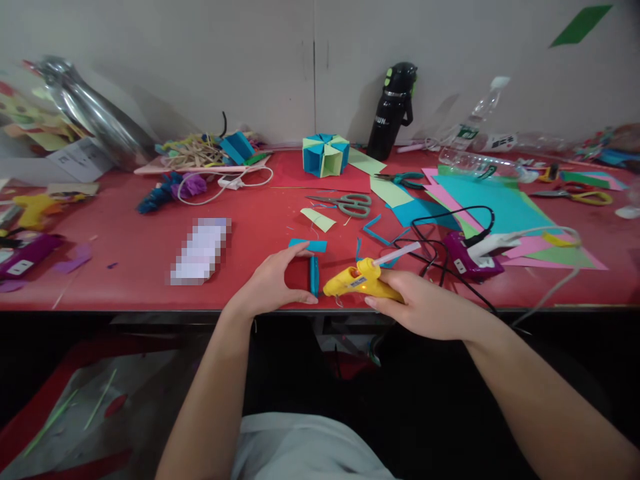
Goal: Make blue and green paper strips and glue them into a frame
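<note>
On the red tabletop [135,247], a pixelated pale shape [200,253] is seen at left. Next, the left hand [265,283] is held with thumb and fingers spread, curved about 2 blue pieces: a flat blue strip [316,246] at the fingertips and a folded blue piece [314,275] below it; whether either is gripped cannot be told. Behind, a blue-and-green paper ring [326,157] and scissors [355,205] are placed. The yellow glue gun [361,280], nozzle pointed left near the folded piece, is clasped in the right hand [425,303], well apart from the left. Farther right, cables are plugged into a purple power strip [463,257].
</note>
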`<state>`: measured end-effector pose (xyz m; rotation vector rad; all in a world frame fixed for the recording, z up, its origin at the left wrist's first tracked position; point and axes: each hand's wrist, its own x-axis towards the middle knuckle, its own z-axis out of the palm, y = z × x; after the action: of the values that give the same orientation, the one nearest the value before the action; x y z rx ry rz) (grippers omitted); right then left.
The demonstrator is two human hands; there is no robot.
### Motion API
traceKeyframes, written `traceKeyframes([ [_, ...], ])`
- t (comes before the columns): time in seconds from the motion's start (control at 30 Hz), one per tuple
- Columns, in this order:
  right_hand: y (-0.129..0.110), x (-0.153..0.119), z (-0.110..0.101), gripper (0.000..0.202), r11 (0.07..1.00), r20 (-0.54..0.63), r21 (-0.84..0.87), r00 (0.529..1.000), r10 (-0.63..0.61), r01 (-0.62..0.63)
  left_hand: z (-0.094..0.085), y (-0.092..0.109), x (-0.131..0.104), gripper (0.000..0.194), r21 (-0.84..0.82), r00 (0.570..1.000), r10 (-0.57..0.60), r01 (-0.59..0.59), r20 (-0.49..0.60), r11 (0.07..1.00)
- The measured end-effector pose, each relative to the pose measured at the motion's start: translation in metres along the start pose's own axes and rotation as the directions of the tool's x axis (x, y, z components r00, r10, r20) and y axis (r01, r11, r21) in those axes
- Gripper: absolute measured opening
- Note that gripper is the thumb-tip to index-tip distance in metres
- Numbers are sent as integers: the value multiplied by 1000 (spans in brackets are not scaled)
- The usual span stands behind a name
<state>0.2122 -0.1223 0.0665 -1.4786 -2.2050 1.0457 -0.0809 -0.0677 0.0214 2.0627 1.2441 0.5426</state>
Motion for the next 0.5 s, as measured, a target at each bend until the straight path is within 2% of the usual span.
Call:
traceKeyframes([
  [0.1, 4, -5, -13, 18, 1000, 11, -11, 1000, 17, -16, 0, -2, 0, 107, -5, 1000, -12, 12, 5, 1000],
  [0.23, 6, -15, -39, 28, 991, 45, 104, 996, 76, -81, 0, -2, 0, 108, -2, 1000, -16, 16, 6, 1000],
  [0.27, 6, -17, -46, 32, 985, 12, 144, 996, 93, -94, 0, -2, 0, 108, -3, 1000, -16, 16, 5, 1000],
  [0.33, 7, -17, -60, 37, 975, -170, 218, 982, 80, -42, 0, -1, 0, 107, -7, 1000, -15, 15, 4, 1000],
  [0.37, 9, -15, -68, 38, 975, -311, 223, 947, 78, -7, 0, -1, -1, 106, -5, 1000, -16, 16, 4, 1000],
  [0.43, 16, -5, -87, 39, 992, -596, 123, 799, 79, -6, 0, 0, -1, 104, 7, 1000, -21, 21, 0, 1000],
  [0.47, 22, 4, -97, 38, 999, -685, 38, 726, 54, -38, 0, -1, -1, 104, 10, 1000, -20, 20, 0, 1000],
  [0.5, 29, 15, -108, 39, 995, -729, -31, 683, 45, -98, 0, -1, -1, 104, 12, 1000, -18, 18, 1, 1000],
])
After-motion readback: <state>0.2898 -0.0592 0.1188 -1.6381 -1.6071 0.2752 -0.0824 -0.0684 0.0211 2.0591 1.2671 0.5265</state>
